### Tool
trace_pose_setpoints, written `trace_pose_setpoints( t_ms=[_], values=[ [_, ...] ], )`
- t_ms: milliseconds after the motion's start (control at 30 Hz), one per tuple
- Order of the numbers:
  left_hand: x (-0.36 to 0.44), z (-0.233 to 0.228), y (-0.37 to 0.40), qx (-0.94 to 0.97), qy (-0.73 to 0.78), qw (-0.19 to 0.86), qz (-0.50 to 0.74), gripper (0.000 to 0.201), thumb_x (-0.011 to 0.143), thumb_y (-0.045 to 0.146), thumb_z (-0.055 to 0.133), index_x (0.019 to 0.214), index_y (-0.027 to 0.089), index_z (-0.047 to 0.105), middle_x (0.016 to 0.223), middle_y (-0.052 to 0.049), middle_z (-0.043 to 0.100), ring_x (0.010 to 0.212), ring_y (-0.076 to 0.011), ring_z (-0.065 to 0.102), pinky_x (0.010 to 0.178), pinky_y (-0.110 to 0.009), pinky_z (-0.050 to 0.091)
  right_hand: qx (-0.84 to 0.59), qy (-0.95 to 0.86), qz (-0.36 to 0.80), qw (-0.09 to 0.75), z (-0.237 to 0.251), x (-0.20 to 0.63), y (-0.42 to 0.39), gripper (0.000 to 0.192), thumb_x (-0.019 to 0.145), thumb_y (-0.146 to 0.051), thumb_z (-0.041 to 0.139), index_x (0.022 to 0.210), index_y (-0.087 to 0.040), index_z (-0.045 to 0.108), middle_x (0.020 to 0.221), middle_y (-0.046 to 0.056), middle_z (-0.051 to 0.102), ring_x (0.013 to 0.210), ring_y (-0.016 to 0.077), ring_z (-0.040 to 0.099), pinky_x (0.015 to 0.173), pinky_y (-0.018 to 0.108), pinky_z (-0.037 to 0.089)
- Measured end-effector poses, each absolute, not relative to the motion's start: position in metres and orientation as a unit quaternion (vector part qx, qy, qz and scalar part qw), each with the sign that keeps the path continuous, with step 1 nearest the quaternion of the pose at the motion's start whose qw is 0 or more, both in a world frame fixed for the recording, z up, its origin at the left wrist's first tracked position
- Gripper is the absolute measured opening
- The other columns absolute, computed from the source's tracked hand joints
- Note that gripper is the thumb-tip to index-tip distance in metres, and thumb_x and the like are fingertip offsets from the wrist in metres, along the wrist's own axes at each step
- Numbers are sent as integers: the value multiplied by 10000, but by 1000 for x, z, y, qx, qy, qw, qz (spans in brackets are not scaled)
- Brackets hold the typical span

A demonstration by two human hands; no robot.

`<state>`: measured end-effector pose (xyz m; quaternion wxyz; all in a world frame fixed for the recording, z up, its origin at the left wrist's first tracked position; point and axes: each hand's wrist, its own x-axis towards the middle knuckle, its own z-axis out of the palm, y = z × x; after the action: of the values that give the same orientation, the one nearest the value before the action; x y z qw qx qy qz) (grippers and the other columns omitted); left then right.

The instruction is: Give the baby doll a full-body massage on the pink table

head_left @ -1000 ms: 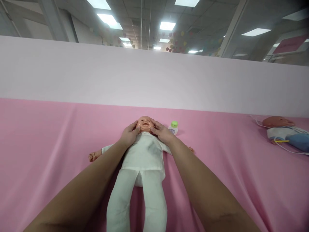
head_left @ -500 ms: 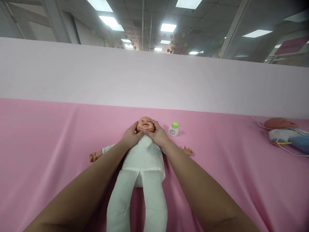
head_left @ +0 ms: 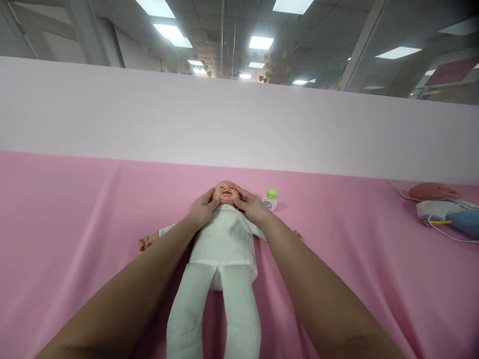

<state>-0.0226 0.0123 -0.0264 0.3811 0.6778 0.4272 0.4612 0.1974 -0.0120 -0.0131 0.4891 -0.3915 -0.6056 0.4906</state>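
A baby doll [head_left: 228, 239] in a white top and white trousers lies on its back, head toward the wall, arms spread wide. My left hand [head_left: 202, 209] cups the left side of its head, thumb on the cheek by the chin. On the opposite cheek rests the thumb of my right hand [head_left: 253, 205], its fingers curved along the side of the head. Both hands are closed around the doll's head. Just right of my right hand stands a small clear bottle with a green cap [head_left: 271, 193], partly hidden by that hand. My right forearm covers part of the doll's arm.
A pink cloth [head_left: 93, 209] with soft folds covers the surface. Behind it rises a white wall panel [head_left: 232, 124] with glass above. At the far right lies a second doll [head_left: 434, 192] in white and blue clothing, with a white cord and a yellow strip beside it.
My thumbs have moved apart from the doll's chin, outward along its cheeks. My right hand has shifted slightly right, now overlapping the bottle. The doll's collar shows more.
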Motion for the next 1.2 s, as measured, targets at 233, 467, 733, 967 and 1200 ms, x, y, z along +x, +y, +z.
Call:
trace_pose_setpoints(
  t_ms=[233, 467, 733, 967, 1200],
  values=[
    [-31, 14, -11, 702, 337, 522, 348, 927, 716, 422, 896, 1525, 208, 498, 1433, -165, 670, 1296, -376, 648, 1048, -487, 559, -444, -611, 488, 438, 13, 202, -33, 678, 931, -536, 716, 1555, -373, 506, 1527, 14, 613, 1363, 286, 609, 1195, 496, 443],
    [-50, 39, -17, 749, 334, 521, 237, 1284, 565, 348, 995, 1657, 300, 320, 1549, -169, 573, 1405, -438, 545, 1054, -508, 546, -441, -702, 473, 298, 25, 219, -36, 1454, 537, -356, 1029, 1680, -391, 131, 1596, 86, 534, 1422, 375, 547, 1171, 570, 437],
    [-50, 17, -8, 759, 406, 449, 242, 1458, 516, 402, 1000, 1707, 251, 173, 1462, -192, 644, 1320, -441, 625, 1033, -511, 550, -468, -725, 415, 287, 21, 212, -36, 1449, 614, -422, 992, 1689, -360, 23, 1593, 105, 534, 1424, 375, 546, 1160, 536, 448],
    [-51, 9, -23, 769, 499, 334, 219, 1472, 577, 565, 924, 1709, 165, 73, 1547, -255, 550, 1413, -468, 534, 1099, -552, 462, -515, -731, 339, 292, 24, 212, -47, 1219, 692, -469, 938, 1678, -354, 232, 1580, 91, 552, 1439, 413, 523, 1187, 575, 399],
    [-75, 6, -61, 803, 524, 162, 234, 772, 936, 493, 557, 1626, 193, 381, 1431, -201, 669, 1333, -418, 613, 1109, -527, 418, -559, -738, 243, 290, 18, 223, -79, 663, 954, -573, 640, 1552, -314, 520, 1589, 79, 545, 1475, 342, 500, 1215, 542, 380]
  ],
)
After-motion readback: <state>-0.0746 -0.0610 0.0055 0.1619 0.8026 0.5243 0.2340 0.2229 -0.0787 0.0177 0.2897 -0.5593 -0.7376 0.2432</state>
